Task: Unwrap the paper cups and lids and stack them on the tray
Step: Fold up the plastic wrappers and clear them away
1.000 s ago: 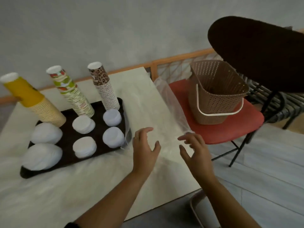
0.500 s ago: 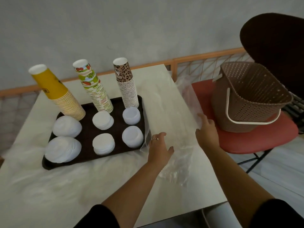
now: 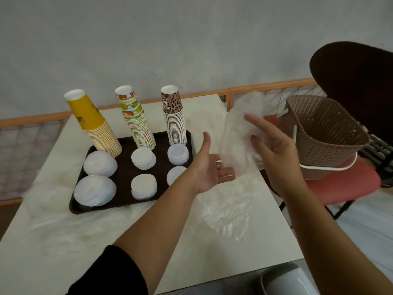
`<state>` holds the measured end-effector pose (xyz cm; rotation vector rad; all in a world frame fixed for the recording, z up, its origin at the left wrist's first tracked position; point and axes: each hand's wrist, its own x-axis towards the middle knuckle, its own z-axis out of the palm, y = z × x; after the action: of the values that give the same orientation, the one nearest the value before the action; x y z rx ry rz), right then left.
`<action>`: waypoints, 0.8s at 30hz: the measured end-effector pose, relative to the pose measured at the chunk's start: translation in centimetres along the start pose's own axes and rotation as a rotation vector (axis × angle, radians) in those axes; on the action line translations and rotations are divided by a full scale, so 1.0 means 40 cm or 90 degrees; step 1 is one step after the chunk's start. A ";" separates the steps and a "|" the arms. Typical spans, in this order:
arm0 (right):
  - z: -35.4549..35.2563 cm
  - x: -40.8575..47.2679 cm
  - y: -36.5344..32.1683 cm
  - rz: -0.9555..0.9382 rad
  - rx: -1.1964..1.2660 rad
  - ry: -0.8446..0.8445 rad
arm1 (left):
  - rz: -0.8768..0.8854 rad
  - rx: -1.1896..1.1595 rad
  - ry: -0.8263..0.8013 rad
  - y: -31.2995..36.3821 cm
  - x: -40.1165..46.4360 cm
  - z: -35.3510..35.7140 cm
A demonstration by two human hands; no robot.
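Three inverted cup stacks, six lid piles on tray.

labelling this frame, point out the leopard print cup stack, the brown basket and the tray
leopard print cup stack (image 3: 174,122): head view, middle of the stack's side
brown basket (image 3: 325,133): head view, near woven wall
tray (image 3: 123,167): head view, bare dark floor between lids
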<state>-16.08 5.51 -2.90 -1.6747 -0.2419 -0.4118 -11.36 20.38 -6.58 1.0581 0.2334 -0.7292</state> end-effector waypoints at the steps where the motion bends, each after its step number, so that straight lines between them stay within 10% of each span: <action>1: 0.006 -0.017 -0.028 -0.012 0.030 -0.041 | -0.002 -0.035 -0.063 0.013 -0.021 0.000; 9: 0.034 -0.150 -0.067 0.113 0.107 -0.382 | 0.213 0.009 -0.008 0.142 -0.170 -0.100; 14: 0.105 -0.097 -0.082 0.193 0.113 -0.164 | 0.345 0.166 0.069 0.129 -0.287 -0.145; 24: 0.327 0.002 -0.166 0.221 0.288 -0.213 | 0.319 0.581 0.057 0.061 -0.480 -0.243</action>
<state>-16.91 19.37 1.80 -1.2949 -0.2610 0.1801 -22.55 37.71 0.09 1.9242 -0.3254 -0.3086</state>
